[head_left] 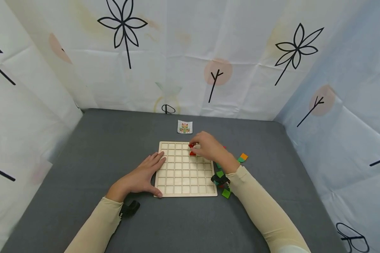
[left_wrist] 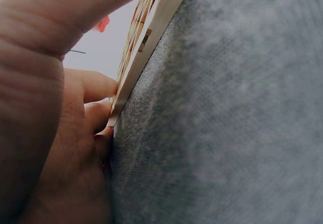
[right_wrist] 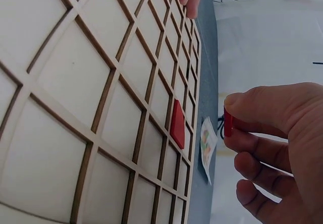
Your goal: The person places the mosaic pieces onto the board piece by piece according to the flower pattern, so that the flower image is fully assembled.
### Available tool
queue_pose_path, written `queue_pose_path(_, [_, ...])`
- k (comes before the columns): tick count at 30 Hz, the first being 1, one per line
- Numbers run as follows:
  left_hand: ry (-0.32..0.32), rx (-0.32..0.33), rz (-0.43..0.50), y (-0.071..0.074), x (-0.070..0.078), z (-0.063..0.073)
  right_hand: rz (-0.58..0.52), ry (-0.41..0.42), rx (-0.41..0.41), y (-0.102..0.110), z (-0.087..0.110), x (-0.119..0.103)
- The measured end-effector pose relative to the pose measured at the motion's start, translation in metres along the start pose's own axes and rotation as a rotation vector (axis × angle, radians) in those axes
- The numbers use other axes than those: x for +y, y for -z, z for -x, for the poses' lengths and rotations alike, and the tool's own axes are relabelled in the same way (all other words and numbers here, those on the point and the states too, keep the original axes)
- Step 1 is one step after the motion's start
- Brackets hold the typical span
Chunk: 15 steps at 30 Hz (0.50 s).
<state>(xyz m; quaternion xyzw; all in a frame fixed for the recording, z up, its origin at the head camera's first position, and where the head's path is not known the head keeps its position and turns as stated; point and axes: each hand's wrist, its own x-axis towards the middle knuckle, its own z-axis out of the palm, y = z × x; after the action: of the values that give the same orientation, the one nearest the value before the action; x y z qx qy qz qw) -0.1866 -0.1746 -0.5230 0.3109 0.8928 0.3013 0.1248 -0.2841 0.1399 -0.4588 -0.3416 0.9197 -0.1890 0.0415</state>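
A pale wooden grid board (head_left: pixel 183 175) lies flat on the grey table. My left hand (head_left: pixel 145 172) rests against its left side, thumb spread to the near corner and fingers touching the edge. In the left wrist view those fingers (left_wrist: pixel 91 88) meet the board's rim (left_wrist: pixel 151 42). Over the board's far part, my right hand (head_left: pixel 210 146) pinches a small red tile (right_wrist: pixel 228 124) between thumb and index finger, raised above the grid in the right wrist view. Another red tile (right_wrist: pixel 177 125) lies on the board near the far side.
Beyond the board lies a small card (head_left: pixel 185 127) with a coloured pattern on a grid. Several loose tiles are scattered right of the board, among them a green one (head_left: pixel 226 193) and an orange one (head_left: pixel 244 156), partly hidden by my right forearm. Patterned white cloth (head_left: pixel 177 63) hangs behind the table.
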Motion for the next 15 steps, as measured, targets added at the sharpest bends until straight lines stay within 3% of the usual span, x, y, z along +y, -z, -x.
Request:
queue_pose_path(8, [0.006,-0.007,0.004,-0.003,-0.002,0.002,-0.011,0.013,-0.023,-0.01,-0.006,-0.001])
queue_pose_path(15, [0.004,0.002,-0.002,-0.004,-0.002,-0.001,0.042,0.005,-0.036,-0.013,-0.009,-0.005])
